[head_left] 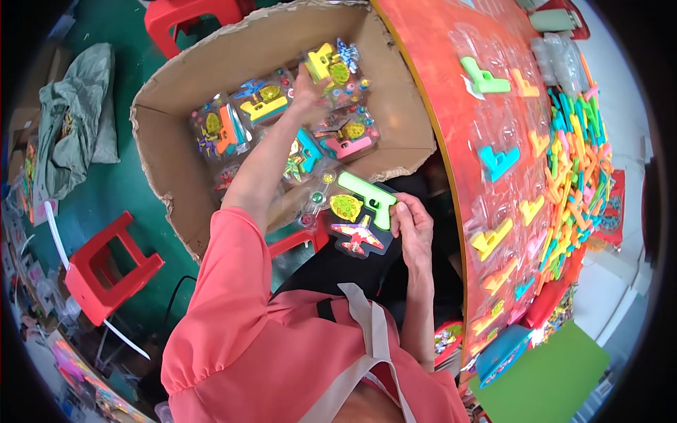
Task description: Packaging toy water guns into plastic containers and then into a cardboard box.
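My right hand [412, 224] pinches the edge of a clear blister pack with a light green toy pistol [368, 195], a yellow-green turtle-like piece, a toy plane and small round balls in it. This pack is held over my lap, in front of the carton. My left arm reaches into a large cardboard box [166, 158]. There my left hand [308, 88] grips the edge of a similar blister pack with a yellow toy pistol [321, 62]; its fingers are partly hidden. Several more packs lie below it, with orange [227, 130], blue [308, 150] and pink [347, 146] pistols.
To the right, an orange-red table [441, 84] bears rows of clear trays with toy pistols. A heap of loose coloured pistols [575, 176] lies beyond them. Red stools [113, 268] stand on the green floor, and a grey-green sack [74, 120] is at the left.
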Available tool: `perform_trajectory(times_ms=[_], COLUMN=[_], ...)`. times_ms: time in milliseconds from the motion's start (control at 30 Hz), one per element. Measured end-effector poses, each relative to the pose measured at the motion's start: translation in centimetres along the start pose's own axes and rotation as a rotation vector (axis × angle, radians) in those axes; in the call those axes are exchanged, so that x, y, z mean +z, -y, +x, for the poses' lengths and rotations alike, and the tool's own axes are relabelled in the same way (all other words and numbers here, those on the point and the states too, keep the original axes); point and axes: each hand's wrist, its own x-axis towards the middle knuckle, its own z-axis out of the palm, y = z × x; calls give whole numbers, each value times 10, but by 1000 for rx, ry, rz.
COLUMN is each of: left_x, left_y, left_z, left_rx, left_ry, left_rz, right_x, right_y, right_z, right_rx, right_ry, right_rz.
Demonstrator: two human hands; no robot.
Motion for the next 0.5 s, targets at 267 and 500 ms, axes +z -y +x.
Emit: perform_trajectory(times_ms=[267,500], left_x=[-10,-35], left_y=[4,-3], left_z=[-11,-26], left_rx=[-339,-390], left_ry=[272,404], left_rz=[-221,-346], right_x=[5,15], right_y=[8,16], right_z=[1,1], right_rx=[-45,-56], right_ry=[26,52], right_rz=[-18,-72])
